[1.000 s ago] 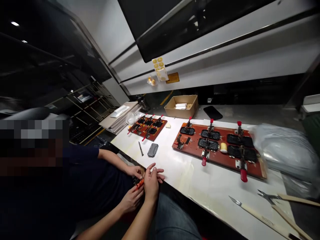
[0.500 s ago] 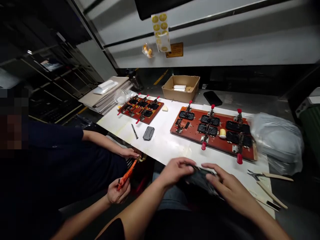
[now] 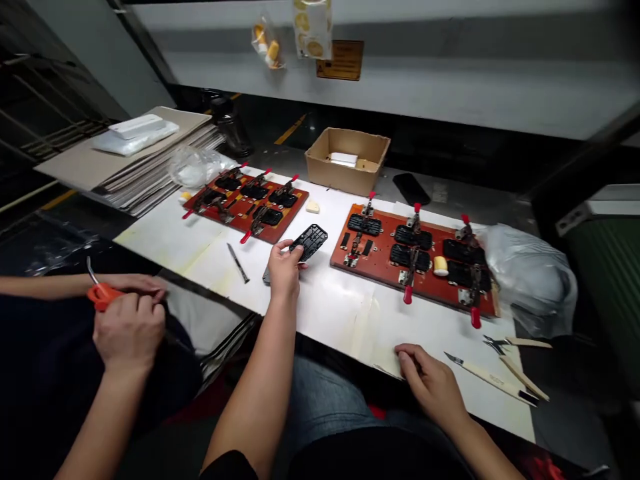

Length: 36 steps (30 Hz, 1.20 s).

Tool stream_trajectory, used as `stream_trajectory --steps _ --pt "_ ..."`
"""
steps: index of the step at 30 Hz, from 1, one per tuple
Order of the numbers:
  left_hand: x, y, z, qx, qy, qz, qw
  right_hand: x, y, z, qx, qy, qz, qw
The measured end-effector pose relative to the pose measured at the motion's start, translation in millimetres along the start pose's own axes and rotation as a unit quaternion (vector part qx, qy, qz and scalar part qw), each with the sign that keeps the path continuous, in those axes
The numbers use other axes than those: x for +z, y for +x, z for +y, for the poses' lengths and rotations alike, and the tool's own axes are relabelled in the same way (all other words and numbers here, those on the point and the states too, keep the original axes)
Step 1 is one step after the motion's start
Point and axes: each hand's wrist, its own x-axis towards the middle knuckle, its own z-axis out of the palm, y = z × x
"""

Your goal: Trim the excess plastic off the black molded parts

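Observation:
My left hand (image 3: 285, 270) reaches over the white table top (image 3: 330, 313) and grips a black ribbed plastic part (image 3: 311, 240) by its near end, tilted just left of the larger red clamp board (image 3: 380, 270). A grey piece (image 3: 265, 277) peeks out beside that wrist. My right hand (image 3: 431, 381) rests at the table's near edge with curled fingers and nothing visible in them. A wooden-handled knife (image 3: 487, 380) lies just right of it.
A co-worker's hands (image 3: 127, 327) at left hold orange-handled scissors (image 3: 100, 293). A smaller red clamp board (image 3: 245, 203), a thin blade (image 3: 239, 262), a cardboard box (image 3: 346, 159), a black phone (image 3: 411, 189), a plastic bag (image 3: 527, 283), cutters (image 3: 495, 344) and stacked boards (image 3: 125, 160) surround the work area.
My left hand went from my lap out to the table and took up the black part. My right hand moved to the table's edge. The view tilted down and left.

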Motion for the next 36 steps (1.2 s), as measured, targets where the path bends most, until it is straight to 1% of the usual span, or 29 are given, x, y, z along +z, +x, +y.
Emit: stream_trajectory --steps 3,6,8,10,14,19,22,26,29,31,34,36 --pt "31.1 29 -10 -0.014 0.038 -0.099 0.994 4 1 -1 -0.035 -0.011 0.04 0.999" --pt "64.1 49 -16 -0.019 0.086 -0.199 0.976 8 4 -3 -0.067 -0.02 0.058 0.996" --pt "81.5 59 -17 -0.011 0.123 -0.242 0.962 10 7 -4 -0.074 -0.023 0.063 0.995" --pt "93.7 67 -17 0.007 0.168 -0.264 0.95 11 8 -5 -0.075 -0.023 0.066 0.995" --pt "104.2 78 -17 0.062 0.288 -0.259 0.92 10 9 -6 -0.078 -0.024 0.069 0.994" --pt "107.8 79 -17 0.118 0.413 -0.268 0.863 10 9 -4 -0.077 -0.019 0.071 0.994" --pt "106.9 79 -13 0.117 0.461 -0.278 0.835 11 9 -3 -0.071 -0.004 0.068 0.995" --pt "107.1 87 -9 0.096 0.492 -0.315 0.806 10 11 -2 -0.084 0.009 0.078 0.993" --pt "114.5 94 -5 0.084 0.509 -0.33 0.791 9 12 -1 -0.095 0.01 0.089 0.991" --pt "121.6 96 -1 0.081 0.522 -0.324 0.785 8 12 -1 -0.102 0.012 0.09 0.991" --pt "126.5 90 9 0.087 0.536 -0.292 0.787 7 11 1 -0.112 0.019 0.092 0.989" --pt "120.5 79 18 0.108 0.541 -0.26 0.792 7 10 2 -0.12 0.027 0.103 0.987"
